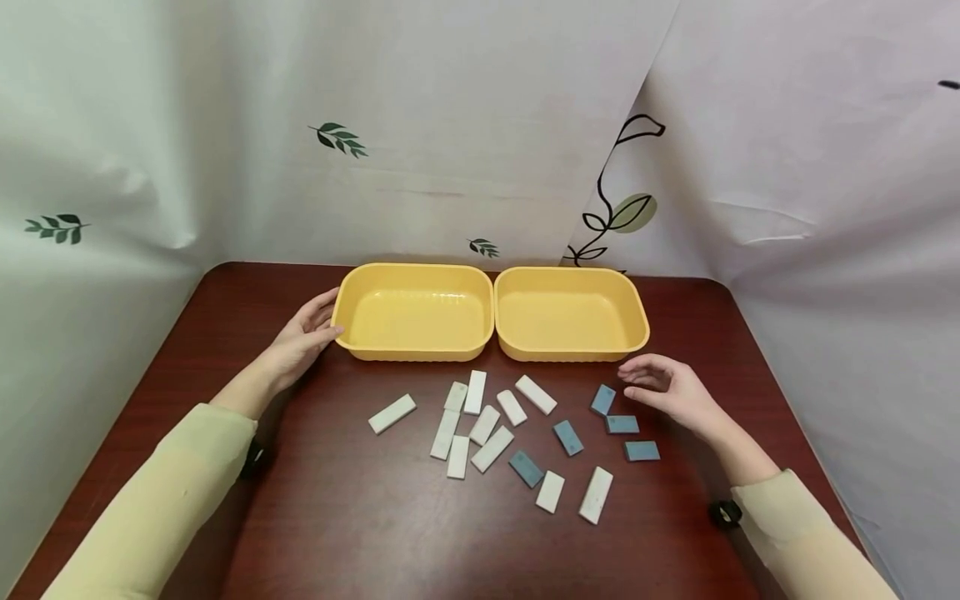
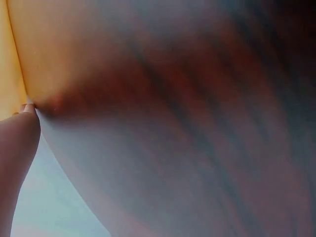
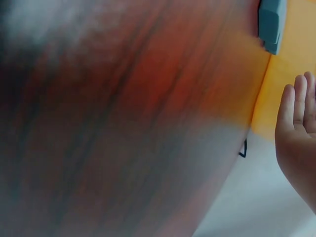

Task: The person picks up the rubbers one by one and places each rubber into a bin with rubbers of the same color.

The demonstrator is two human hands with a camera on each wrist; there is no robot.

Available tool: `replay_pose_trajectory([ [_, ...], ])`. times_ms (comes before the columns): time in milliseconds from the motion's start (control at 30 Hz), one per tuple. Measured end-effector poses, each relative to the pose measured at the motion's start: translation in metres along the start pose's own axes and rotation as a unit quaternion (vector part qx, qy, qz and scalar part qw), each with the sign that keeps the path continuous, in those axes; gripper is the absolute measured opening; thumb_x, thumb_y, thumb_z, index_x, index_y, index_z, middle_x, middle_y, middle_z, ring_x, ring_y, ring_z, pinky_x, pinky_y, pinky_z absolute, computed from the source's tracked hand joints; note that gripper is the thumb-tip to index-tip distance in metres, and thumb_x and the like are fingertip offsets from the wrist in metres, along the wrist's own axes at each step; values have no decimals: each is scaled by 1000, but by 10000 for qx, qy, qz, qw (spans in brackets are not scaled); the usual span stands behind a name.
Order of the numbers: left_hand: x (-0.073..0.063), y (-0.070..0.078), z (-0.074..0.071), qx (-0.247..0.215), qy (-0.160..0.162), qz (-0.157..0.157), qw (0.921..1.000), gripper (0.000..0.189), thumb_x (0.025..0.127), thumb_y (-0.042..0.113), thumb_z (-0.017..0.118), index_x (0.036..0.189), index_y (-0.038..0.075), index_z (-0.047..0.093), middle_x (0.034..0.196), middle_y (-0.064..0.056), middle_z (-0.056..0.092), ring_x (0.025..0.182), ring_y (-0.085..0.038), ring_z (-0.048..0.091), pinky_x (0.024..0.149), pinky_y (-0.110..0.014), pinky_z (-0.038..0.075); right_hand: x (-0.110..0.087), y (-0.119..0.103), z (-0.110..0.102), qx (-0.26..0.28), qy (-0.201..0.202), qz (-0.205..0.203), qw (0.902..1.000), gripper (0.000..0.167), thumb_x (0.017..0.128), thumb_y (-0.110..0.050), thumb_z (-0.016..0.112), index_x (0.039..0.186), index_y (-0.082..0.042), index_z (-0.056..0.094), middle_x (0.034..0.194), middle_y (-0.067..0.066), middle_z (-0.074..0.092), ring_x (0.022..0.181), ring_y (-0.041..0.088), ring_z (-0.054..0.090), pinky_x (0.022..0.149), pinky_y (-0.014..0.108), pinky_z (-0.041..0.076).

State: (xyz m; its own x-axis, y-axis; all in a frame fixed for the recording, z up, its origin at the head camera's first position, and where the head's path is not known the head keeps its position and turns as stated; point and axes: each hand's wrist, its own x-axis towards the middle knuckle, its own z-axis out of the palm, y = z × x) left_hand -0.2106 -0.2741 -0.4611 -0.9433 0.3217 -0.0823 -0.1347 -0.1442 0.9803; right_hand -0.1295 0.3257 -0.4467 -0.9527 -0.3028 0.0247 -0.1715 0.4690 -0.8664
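Note:
My left hand (image 1: 300,337) is at the left end of the left yellow tray (image 1: 416,353), with thumb and fingertips right at its rim and outer side. The left wrist view also has that hand (image 2: 17,158) against the yellow wall. Loosely bent, my right hand (image 1: 671,392) hovers by the near right corner of the right yellow tray (image 1: 573,353), holding nothing. Close to its fingertips lie blue blocks, among them an upper one (image 1: 603,399) and one just below it (image 1: 622,424). In the right wrist view the same hand (image 3: 298,123) has extended fingers.
Several white blocks, such as a long one (image 1: 392,413) at left and another (image 1: 596,495) at lower right, are scattered on the dark red table (image 1: 375,533). More blue blocks (image 1: 567,437) lie among them. A white patterned curtain (image 1: 450,125) hangs behind the trays.

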Motion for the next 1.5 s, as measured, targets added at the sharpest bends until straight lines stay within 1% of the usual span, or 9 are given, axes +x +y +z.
replay_pose_trajectory([
  [167, 0, -2, -2, -165, -25, -52, 9998, 77, 106, -5, 53, 171, 15, 16, 150, 11, 45, 128, 8, 54, 104, -10, 48, 5, 1, 2, -243, -232, 74, 9994, 33, 95, -2, 77, 126, 3, 68, 121, 27, 72, 105, -1, 70, 88, 13, 58],
  [333, 4, -4, -4, -28, 39, -271, 9996, 77, 107, -1, 53, 171, 17, 15, 172, -6, 22, 135, 6, 46, 106, -9, 44, 10, 3, 4, -365, -368, 58, 9986, 34, 94, 0, 78, 126, 4, 68, 123, 28, 71, 107, -9, 66, 91, 12, 56],
  [400, 6, -5, -5, -20, 44, -319, 9995, 76, 108, -1, 53, 171, 17, 15, 176, -9, 13, 137, 4, 43, 107, -9, 43, 11, 4, 5, -396, -409, 14, 9984, 35, 93, 1, 78, 127, 4, 68, 124, 28, 71, 108, -10, 65, 92, 11, 56],
  [467, 7, -6, -5, -28, 29, -345, 9994, 76, 108, -1, 52, 171, 19, 15, 177, -9, 11, 139, 4, 43, 107, -9, 42, 12, 5, 6, -401, -471, -28, 9981, 36, 93, 2, 78, 127, 4, 68, 125, 28, 70, 110, -12, 64, 93, 11, 55],
  [767, 5, -8, -6, -296, 55, -216, 9993, 72, 108, -3, 50, 170, 18, 20, 168, -1, 26, 131, 7, 49, 107, -10, 44, 22, 4, 10, -575, -941, -79, 9939, 41, 93, -1, 80, 132, -4, 70, 135, 22, 69, 122, -20, 55, 99, 12, 53],
  [1067, 6, -6, -4, -277, 63, -235, 9993, 73, 108, -2, 51, 171, 16, 18, 168, -2, 28, 132, 7, 49, 108, -10, 44, 24, 3, 9, -1235, -1250, -479, 9833, 44, 88, -4, 86, 130, -8, 72, 128, 14, 72, 111, 7, 65, 94, 17, 54],
  [1167, 7, -6, -3, -278, 63, -223, 9993, 73, 108, -2, 51, 170, 16, 18, 164, 1, 32, 132, 6, 49, 108, -10, 43, 24, 3, 9, -1393, -1313, -630, 9795, 45, 87, -5, 87, 129, -10, 73, 129, 12, 72, 111, 8, 63, 94, 17, 54],
  [1333, 7, -5, -3, -334, 129, -212, 9991, 71, 107, -4, 50, 170, 15, 20, 151, 11, 41, 130, 7, 51, 108, -11, 43, 24, 4, 9, -1634, -1394, -821, 9732, 43, 86, -5, 87, 126, -15, 75, 129, 11, 72, 116, 2, 59, 96, 18, 52],
  [1500, 6, -6, -2, -412, 184, -189, 9988, 70, 107, -5, 50, 169, 15, 22, 147, 13, 44, 129, 6, 52, 107, -11, 44, 27, 6, 10, -1609, -1447, -885, 9723, 42, 86, 0, 86, 124, -15, 76, 127, 9, 73, 115, 2, 60, 94, 17, 53],
])
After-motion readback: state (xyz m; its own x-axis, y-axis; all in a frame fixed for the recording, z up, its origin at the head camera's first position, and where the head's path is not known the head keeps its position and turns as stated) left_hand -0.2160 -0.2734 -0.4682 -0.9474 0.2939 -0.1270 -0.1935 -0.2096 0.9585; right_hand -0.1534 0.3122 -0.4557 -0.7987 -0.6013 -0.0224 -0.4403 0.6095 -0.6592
